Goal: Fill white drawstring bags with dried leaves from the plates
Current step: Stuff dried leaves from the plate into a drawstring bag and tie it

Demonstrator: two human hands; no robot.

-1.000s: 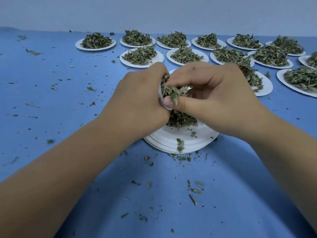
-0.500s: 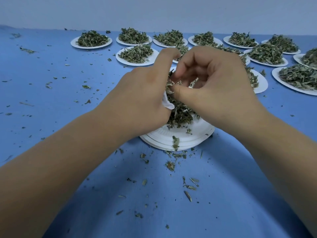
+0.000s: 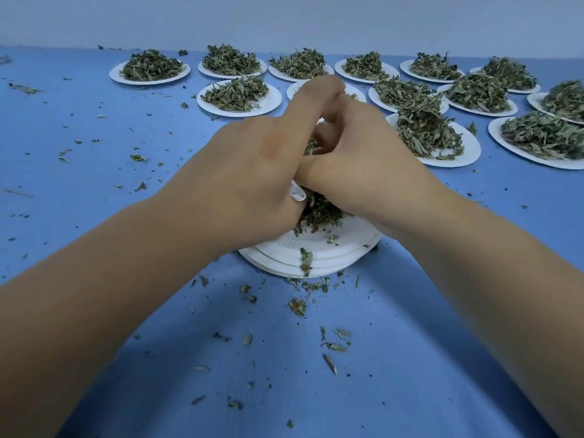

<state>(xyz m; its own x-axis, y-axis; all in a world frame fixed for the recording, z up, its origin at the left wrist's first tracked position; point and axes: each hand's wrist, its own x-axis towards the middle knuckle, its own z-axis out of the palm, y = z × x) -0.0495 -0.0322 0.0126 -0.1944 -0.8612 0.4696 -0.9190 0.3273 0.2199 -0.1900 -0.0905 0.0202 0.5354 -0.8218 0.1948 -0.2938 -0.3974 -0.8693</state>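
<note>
Bag: only a small white corner shows. It sits in the middle of the view, squeezed between the two hands, just above the stack of plates.
Left hand: it comes in from 8 o'clock. Its fingers wrap round the bag and hold it, and one finger sticks up toward 12 o'clock.
Right hand: it comes in from 4 o'clock. Its fingers are curled down into the gap by the bag. Nobody can tell if they pinch leaves or hold nothing.
Change: a second ago the right thumb and finger pinched a tuft of leaves at the bag's mouth, in plain sight. Now the tuft is hidden and the hands press tight together.
Meaning: that pinch has most likely gone into the bag and is being pushed down.
Leaves: a small heap lies on the top plate, at 6 o'clock from the hands, so this bag probably needs more.
Crumbs: bits lie on the blue table at 6 o'clock.
Full plates: many wait from 11 to 3 o'clock, so lots of work is left.
</note>
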